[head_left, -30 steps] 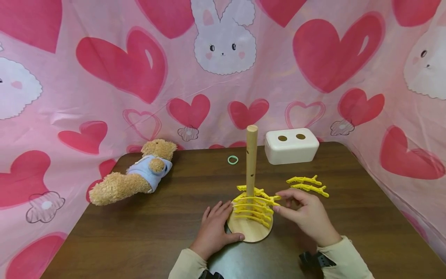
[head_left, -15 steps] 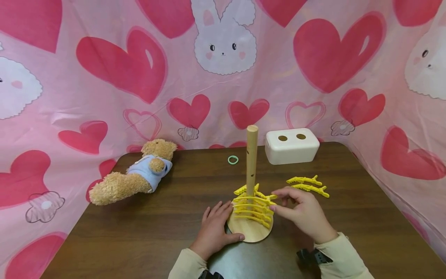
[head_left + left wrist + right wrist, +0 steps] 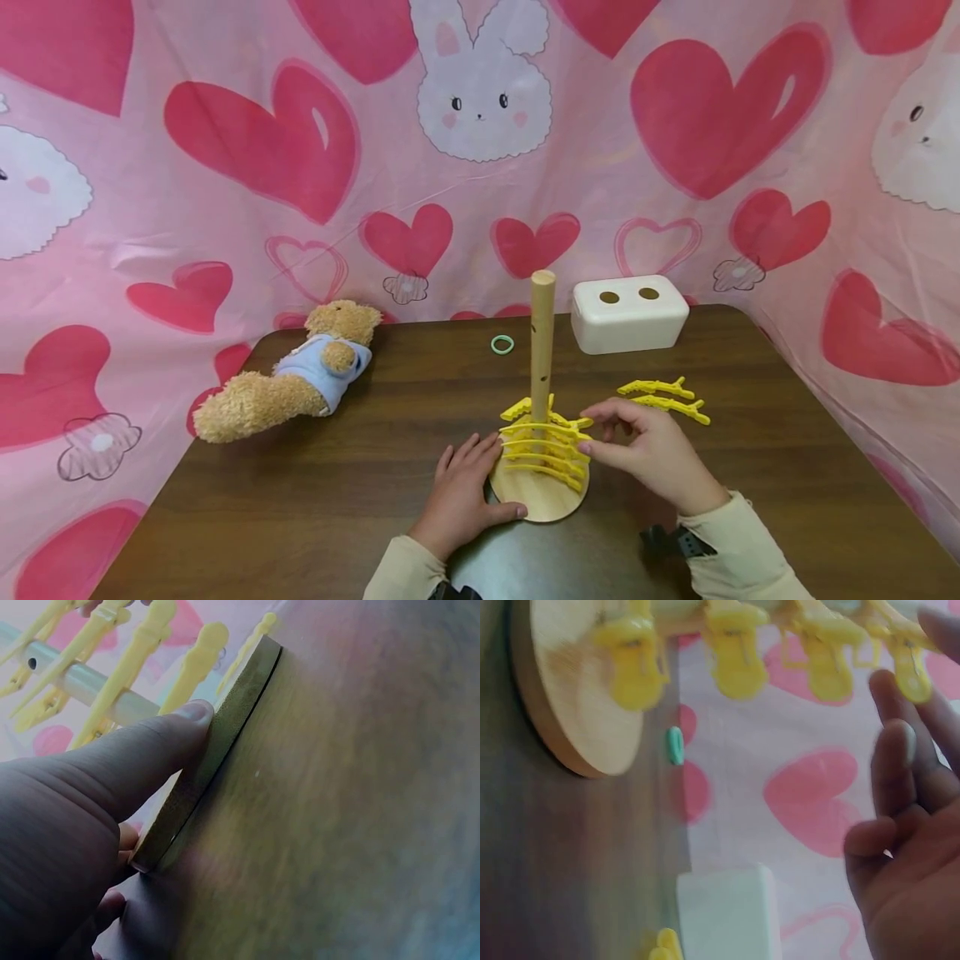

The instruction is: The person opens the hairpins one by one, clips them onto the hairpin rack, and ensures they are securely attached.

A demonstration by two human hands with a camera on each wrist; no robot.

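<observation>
A wooden post point(image 3: 542, 333) stands on a round wooden base point(image 3: 542, 502), with several yellow clips point(image 3: 545, 446) clamped on it in a stack. My left hand point(image 3: 459, 490) lies flat on the table, its thumb point(image 3: 150, 757) pressed against the base rim point(image 3: 217, 757). My right hand point(image 3: 652, 452) hovers just right of the stack, fingers relaxed, with the fingertips point(image 3: 587, 419) at the end of the top clip. In the right wrist view the clips point(image 3: 735, 652) hang from the post and my right hand point(image 3: 907, 855) shows an empty palm.
Two loose yellow clips point(image 3: 663, 398) lie right of the post. A white box point(image 3: 628, 312) with two holes sits at the back. A green ring point(image 3: 502, 343) lies behind the post. At back left lies a teddy bear point(image 3: 292, 375). Pink heart cloth surrounds the brown table point(image 3: 300, 517).
The top clip has swung round on the post so that one end now points back left. My right hand has shifted slightly left toward the stack. The left hand has stayed put.
</observation>
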